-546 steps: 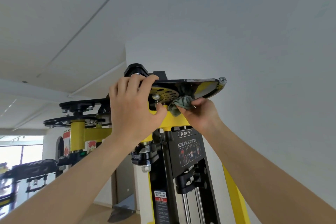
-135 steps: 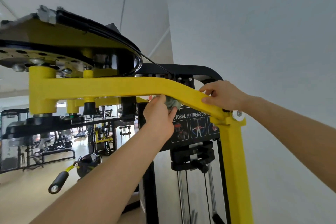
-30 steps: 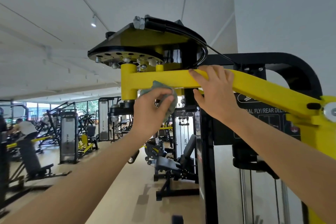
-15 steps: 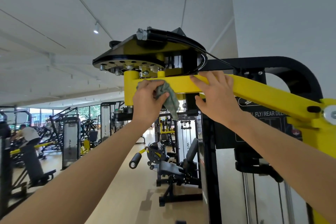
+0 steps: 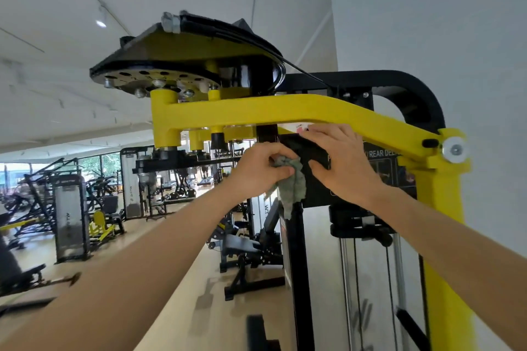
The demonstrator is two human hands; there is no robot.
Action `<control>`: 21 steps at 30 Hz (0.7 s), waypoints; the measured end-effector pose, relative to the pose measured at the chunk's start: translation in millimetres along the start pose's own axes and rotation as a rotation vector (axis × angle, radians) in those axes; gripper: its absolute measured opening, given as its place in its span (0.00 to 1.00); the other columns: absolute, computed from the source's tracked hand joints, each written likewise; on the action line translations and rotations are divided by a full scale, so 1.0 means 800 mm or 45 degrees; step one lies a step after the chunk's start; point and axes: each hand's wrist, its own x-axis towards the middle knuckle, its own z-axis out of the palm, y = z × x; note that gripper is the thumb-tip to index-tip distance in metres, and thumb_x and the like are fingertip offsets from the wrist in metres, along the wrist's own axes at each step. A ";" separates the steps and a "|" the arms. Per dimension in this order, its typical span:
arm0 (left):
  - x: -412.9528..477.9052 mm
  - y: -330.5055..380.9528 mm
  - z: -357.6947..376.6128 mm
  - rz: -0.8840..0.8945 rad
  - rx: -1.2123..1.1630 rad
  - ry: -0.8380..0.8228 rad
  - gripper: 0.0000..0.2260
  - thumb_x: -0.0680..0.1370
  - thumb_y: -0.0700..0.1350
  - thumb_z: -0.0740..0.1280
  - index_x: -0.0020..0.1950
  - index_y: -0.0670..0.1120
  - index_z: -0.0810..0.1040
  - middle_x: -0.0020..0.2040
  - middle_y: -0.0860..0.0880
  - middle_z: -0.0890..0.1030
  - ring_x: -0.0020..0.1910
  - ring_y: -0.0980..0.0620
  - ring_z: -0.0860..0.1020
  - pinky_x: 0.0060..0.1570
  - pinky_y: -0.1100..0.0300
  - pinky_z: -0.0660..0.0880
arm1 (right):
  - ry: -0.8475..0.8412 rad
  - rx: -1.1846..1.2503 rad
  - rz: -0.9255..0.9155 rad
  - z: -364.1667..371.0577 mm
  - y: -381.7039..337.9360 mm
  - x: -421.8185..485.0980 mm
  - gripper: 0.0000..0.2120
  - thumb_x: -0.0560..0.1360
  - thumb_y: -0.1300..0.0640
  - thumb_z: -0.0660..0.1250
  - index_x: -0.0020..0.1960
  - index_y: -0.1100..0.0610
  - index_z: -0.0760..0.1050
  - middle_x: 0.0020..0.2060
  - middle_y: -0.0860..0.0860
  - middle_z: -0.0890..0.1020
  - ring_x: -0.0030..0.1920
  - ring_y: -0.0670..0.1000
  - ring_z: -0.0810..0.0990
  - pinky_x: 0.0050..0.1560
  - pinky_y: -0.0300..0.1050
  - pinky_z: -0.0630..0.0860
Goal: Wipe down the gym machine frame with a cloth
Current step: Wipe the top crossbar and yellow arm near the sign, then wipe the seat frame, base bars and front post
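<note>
The gym machine's yellow frame arm runs across the upper middle, from a black-and-yellow pivot disc down to a yellow upright at the right. My left hand is below the arm, closed on a grey-green cloth that hangs down beside the black post. My right hand is just to the right of the cloth, fingers spread against the black placard, one fingertip near the cloth. Neither hand touches the yellow arm.
A white wall is close on the right. Behind the placard are steel guide rods and cables. Black and yellow gym machines and a bench stand on the wooden floor to the left and ahead.
Both hands have come down off the yellow arm. The left hand with the cloth moved right and lower; the right hand dropped from the arm's top onto the black placard.
</note>
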 end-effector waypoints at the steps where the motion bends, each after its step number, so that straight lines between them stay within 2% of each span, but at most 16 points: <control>1: -0.008 0.000 0.011 -0.053 -0.121 -0.038 0.11 0.77 0.37 0.72 0.57 0.48 0.84 0.50 0.49 0.84 0.50 0.54 0.82 0.49 0.63 0.77 | -0.052 0.090 0.079 0.000 0.000 -0.020 0.28 0.74 0.59 0.73 0.72 0.49 0.72 0.69 0.47 0.73 0.69 0.51 0.67 0.68 0.52 0.63; 3: -0.027 0.001 0.033 -0.158 -0.321 -0.100 0.12 0.77 0.34 0.69 0.54 0.49 0.84 0.47 0.53 0.84 0.46 0.59 0.82 0.43 0.70 0.76 | -0.209 0.331 0.261 0.001 -0.003 -0.056 0.29 0.75 0.60 0.73 0.74 0.49 0.70 0.70 0.47 0.73 0.67 0.46 0.68 0.69 0.47 0.65; 5: -0.049 -0.001 0.057 -0.211 -0.476 -0.169 0.14 0.77 0.32 0.67 0.53 0.50 0.85 0.45 0.55 0.85 0.45 0.61 0.82 0.43 0.69 0.77 | -0.411 0.695 0.479 0.001 -0.007 -0.091 0.29 0.76 0.63 0.72 0.74 0.50 0.69 0.68 0.47 0.76 0.65 0.45 0.74 0.66 0.44 0.72; 7: -0.075 -0.007 0.082 -0.208 -0.573 -0.226 0.16 0.78 0.32 0.68 0.56 0.52 0.84 0.48 0.54 0.85 0.49 0.57 0.83 0.49 0.63 0.81 | -0.529 1.005 0.654 0.002 -0.012 -0.125 0.24 0.76 0.66 0.71 0.69 0.50 0.75 0.57 0.50 0.83 0.57 0.49 0.82 0.59 0.45 0.80; 8: -0.088 -0.011 0.094 -0.201 -0.597 -0.239 0.16 0.78 0.34 0.69 0.58 0.53 0.84 0.50 0.53 0.85 0.51 0.55 0.83 0.51 0.60 0.82 | -0.547 1.046 0.719 0.003 -0.013 -0.142 0.20 0.76 0.67 0.71 0.64 0.51 0.78 0.52 0.52 0.85 0.54 0.51 0.84 0.56 0.46 0.82; 10: -0.113 -0.021 0.116 -0.200 -0.631 -0.214 0.14 0.77 0.37 0.73 0.60 0.52 0.83 0.49 0.50 0.85 0.51 0.54 0.84 0.49 0.62 0.81 | -0.523 0.989 0.794 0.007 -0.012 -0.172 0.12 0.75 0.66 0.73 0.56 0.56 0.81 0.47 0.56 0.85 0.49 0.55 0.85 0.51 0.47 0.84; 13: -0.143 -0.040 0.137 -0.281 -0.692 -0.198 0.14 0.75 0.41 0.77 0.59 0.51 0.83 0.49 0.50 0.86 0.49 0.55 0.84 0.46 0.65 0.79 | -0.486 0.996 0.896 0.011 -0.006 -0.209 0.07 0.75 0.62 0.74 0.52 0.60 0.82 0.45 0.59 0.84 0.47 0.57 0.85 0.45 0.44 0.83; 15: -0.159 -0.053 0.143 -0.336 -0.767 -0.299 0.16 0.73 0.41 0.78 0.59 0.51 0.83 0.51 0.50 0.86 0.51 0.53 0.84 0.47 0.63 0.81 | -0.501 1.035 1.008 0.011 0.003 -0.228 0.05 0.76 0.61 0.73 0.52 0.59 0.82 0.45 0.58 0.85 0.47 0.57 0.85 0.45 0.46 0.83; 18: -0.183 -0.068 0.153 -0.372 -0.868 -0.446 0.17 0.73 0.38 0.77 0.60 0.50 0.83 0.53 0.47 0.86 0.55 0.48 0.84 0.51 0.57 0.82 | -0.548 1.029 1.195 0.014 0.015 -0.255 0.04 0.78 0.60 0.71 0.51 0.58 0.83 0.45 0.56 0.86 0.49 0.57 0.86 0.52 0.54 0.84; 21: -0.207 -0.076 0.172 -0.422 -0.804 -0.379 0.09 0.77 0.38 0.73 0.53 0.50 0.86 0.49 0.47 0.87 0.49 0.50 0.85 0.46 0.60 0.82 | -0.602 1.050 1.329 0.021 0.019 -0.283 0.05 0.79 0.58 0.70 0.51 0.58 0.84 0.45 0.56 0.87 0.49 0.56 0.86 0.56 0.53 0.83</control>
